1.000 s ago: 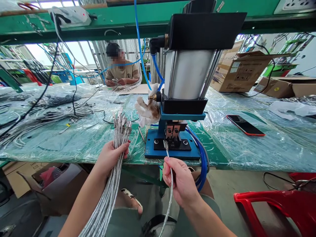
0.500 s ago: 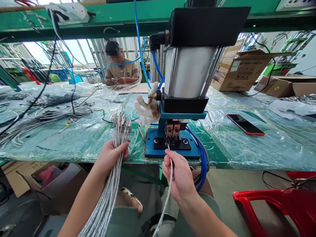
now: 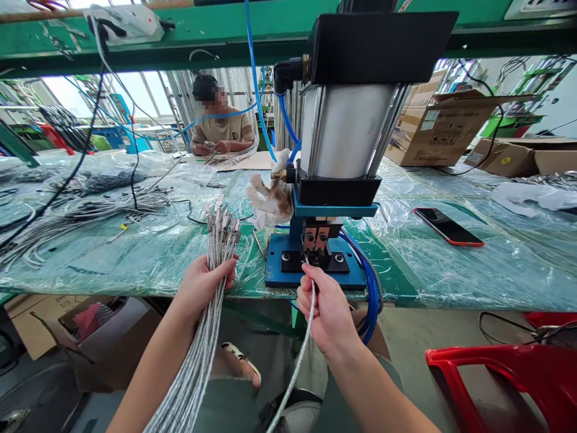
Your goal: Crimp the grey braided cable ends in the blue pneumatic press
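Two bare hands work at the front edge of a green bench [image 3: 135, 258] covered in clear plastic sheet. At about 8 o'clock from the press, the left hand [image 3: 202, 285] is wrapped around a thick bundle of silvery braided cables [image 3: 211, 313], fingers pressed together around it; the metal-tipped ends stand upright above the fist and the rest hangs down past the forearm. At 6 o'clock from the press, the right hand [image 3: 327, 313] pinches a single braided cable [image 3: 303, 343] between thumb and fingers, its tip pushed into the black die of the pneumatic press [image 3: 342, 120] on its blue base [image 3: 315, 276]; the tip itself is hidden behind the fingertips. The cable's tail droops toward 7 o'clock, over the person's lap.

A stained white rag [image 3: 269, 201] hangs at the press's 9 o'clock side. A red-edged phone [image 3: 448, 227] lies at 3 o'clock, well apart. Loose cables [image 3: 81, 216] sprawl at 10 o'clock. A seated co-worker [image 3: 220, 126] handles wires at 11 o'clock. A red plastic chair [image 3: 505, 373] sits at 4 o'clock.
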`<state>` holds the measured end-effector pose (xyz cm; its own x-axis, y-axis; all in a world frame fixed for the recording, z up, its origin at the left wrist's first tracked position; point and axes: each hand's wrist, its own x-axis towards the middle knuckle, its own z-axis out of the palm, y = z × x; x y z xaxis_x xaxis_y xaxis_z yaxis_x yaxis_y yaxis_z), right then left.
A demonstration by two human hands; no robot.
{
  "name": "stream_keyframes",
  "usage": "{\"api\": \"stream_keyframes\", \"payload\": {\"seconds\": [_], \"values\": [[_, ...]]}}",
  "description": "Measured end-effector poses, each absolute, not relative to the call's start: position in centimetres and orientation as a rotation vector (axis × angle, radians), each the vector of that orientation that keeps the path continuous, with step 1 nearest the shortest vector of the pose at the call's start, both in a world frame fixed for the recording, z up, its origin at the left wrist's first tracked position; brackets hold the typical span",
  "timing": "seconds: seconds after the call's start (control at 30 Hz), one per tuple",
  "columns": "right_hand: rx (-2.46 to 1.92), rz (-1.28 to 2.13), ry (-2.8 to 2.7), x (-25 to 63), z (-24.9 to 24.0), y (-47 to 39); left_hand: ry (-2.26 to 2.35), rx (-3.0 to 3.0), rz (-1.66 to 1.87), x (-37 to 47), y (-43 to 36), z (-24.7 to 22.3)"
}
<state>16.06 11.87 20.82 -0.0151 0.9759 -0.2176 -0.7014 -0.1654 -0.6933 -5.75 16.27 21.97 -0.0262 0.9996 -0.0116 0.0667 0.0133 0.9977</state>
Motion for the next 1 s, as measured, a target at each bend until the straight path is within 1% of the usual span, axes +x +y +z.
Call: {"api": "stream_keyframes", "payload": {"seconds": [0.77,1.0], "values": [[-0.784,1.536,-0.462,16.13,20.33,11.82,1.269,1.255,1.191,-5.95,16.27,21.66],[-0.788,1.512,-0.535,16.12,20.50,11.78,1.254,1.264,1.196,-6.11,16.32,21.48]]}}
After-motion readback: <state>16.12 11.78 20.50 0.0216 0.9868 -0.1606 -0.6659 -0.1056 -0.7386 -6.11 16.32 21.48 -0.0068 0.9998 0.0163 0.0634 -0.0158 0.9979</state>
